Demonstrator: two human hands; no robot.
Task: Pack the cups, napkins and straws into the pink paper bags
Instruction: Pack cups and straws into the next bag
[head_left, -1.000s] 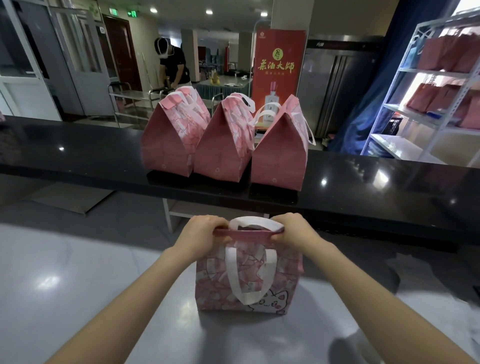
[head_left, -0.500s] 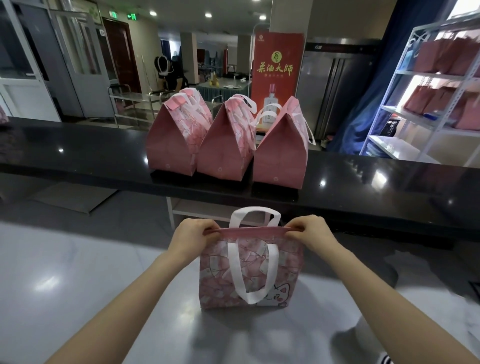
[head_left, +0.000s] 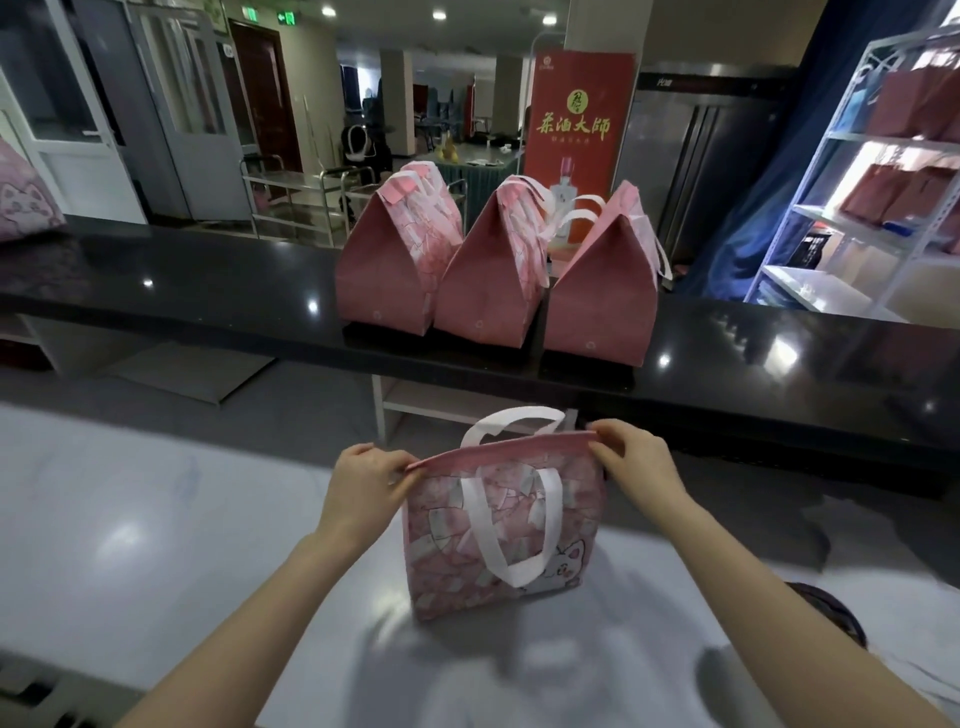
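Pink paper bag (head_left: 441, 551) stands upright on a pale, glossy table (head_left: 130, 519), its mouth pressed flat into a single straight seam and pinched at both ends. The left hand (head_left: 363, 483) grips the left corner of that seam between thumb and curled fingers; the right hand (head_left: 639, 462) does the same at the right corner, fingers folded over the edge from above (the seam rises slightly toward that side). Both bare forearms reach in from the bottom of the frame and converge on the bag, wrists roughly level with its top.

The bag's face is smooth printed paper, patterned in pink and white, with a cartoon cat (head_left: 566, 564) at the lower right. A flat white front handle (head_left: 519, 571) hangs down the face in a loop, while the rear handle (head_left: 511, 418) arches above the closed seam.

Beyond the table runs a polished black counter (head_left: 208, 291) that catches points of ceiling light. Three closed bags sit on it side by side, touching, each folded to a tent-like peak: left bag (head_left: 382, 275), middle bag (head_left: 485, 291), right bag (head_left: 602, 306). A red banner (head_left: 576, 130) with gold characters stands behind them, and a white metal shelf rack (head_left: 810, 208) holding more pink bags rises at far right.
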